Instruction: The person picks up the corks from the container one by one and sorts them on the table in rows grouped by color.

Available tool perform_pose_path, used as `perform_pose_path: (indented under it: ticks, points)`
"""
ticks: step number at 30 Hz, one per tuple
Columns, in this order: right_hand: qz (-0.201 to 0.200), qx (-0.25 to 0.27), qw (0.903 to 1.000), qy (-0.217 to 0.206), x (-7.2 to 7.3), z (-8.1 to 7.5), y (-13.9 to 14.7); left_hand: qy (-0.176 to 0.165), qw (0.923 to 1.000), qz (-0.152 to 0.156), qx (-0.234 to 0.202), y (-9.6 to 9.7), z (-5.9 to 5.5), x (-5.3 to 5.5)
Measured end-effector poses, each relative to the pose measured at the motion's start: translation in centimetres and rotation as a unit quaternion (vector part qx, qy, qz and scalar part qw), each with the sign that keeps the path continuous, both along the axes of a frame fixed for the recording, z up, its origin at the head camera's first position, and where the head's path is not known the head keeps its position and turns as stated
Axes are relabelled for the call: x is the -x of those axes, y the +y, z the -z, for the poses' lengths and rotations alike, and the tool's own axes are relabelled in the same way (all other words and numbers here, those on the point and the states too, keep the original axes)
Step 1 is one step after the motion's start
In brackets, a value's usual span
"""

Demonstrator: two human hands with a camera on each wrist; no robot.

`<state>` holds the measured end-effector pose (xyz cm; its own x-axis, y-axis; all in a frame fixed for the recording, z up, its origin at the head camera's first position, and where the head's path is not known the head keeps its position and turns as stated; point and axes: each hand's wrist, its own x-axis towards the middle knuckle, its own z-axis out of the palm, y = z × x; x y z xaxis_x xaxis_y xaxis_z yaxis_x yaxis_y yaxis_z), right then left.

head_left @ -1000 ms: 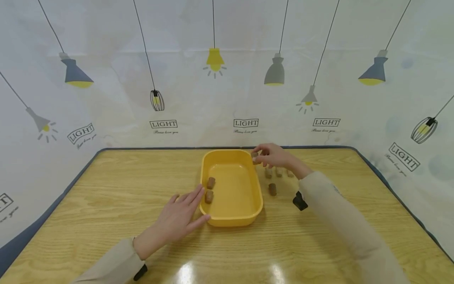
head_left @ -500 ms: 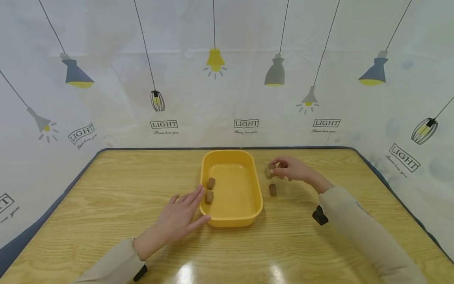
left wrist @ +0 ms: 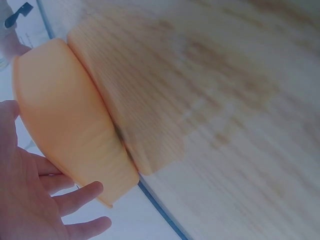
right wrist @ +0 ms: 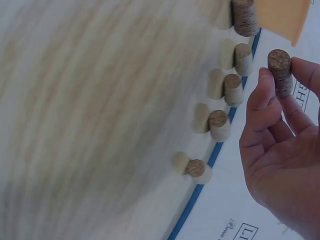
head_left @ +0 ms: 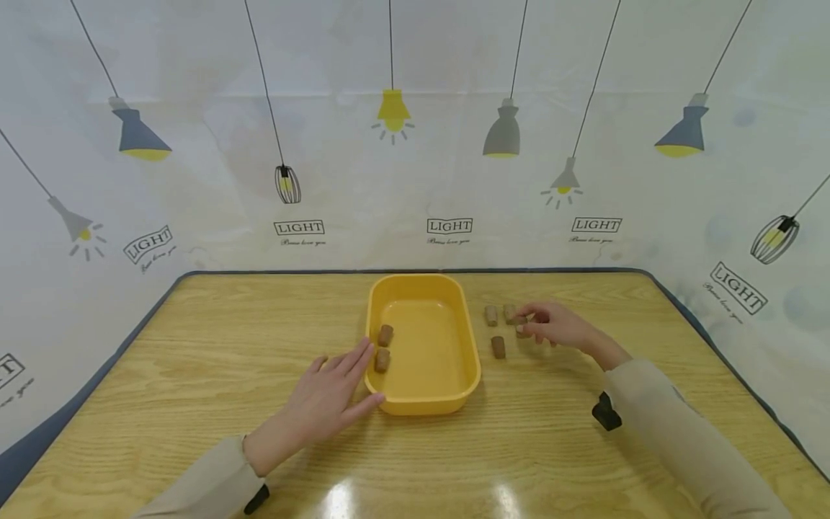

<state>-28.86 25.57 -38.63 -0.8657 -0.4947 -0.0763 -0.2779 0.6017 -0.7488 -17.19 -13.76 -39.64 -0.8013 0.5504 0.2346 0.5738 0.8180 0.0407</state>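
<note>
In the head view a yellow tray (head_left: 428, 404) stands on the table, with two brown corks (head_left: 385, 335) by its left wall. My left hand (head_left: 327, 396) lies along that left side, fingertips at the rim; the left wrist view has the hand (left wrist: 37, 195) with its fingers spread against the tray's side (left wrist: 85, 120). Between thumb and fingers, my right hand (head_left: 560, 328) pinches a cork (right wrist: 281, 75), held upright in the right wrist view. Several more corks (right wrist: 232, 90) stand on the table to the tray's right, one (head_left: 498, 347) set nearer to me.
The wooden table (head_left: 246, 339) ends at a blue-edged back border. Behind it and at both sides rises a white wall covering (head_left: 441, 166) with printed lamps. Black wrist straps (head_left: 606, 412) show below the sleeves.
My right hand has moved from the tray's far right rim rightward and nearer to me, over the corks on the table. The left hand and the tray have stayed put.
</note>
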Motion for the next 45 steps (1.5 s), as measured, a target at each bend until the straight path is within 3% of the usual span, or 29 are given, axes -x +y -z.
perform_pose_path:
  ticks: [8,14,45]
  points:
    - [0.006,0.014,0.9998,-0.013,-0.2,2.3,0.6,0.005,1.0000,0.002,-0.001,-0.1,0.1,0.0]
    - [0.022,-0.002,0.9995,-0.022,-0.5,2.7,0.4,0.003,1.0000,0.000,-0.001,-0.1,0.0,0.0]
    - [0.027,-0.039,0.9987,-0.017,-0.6,2.3,0.0,0.005,1.0000,0.001,-0.003,-0.1,0.2,0.1]
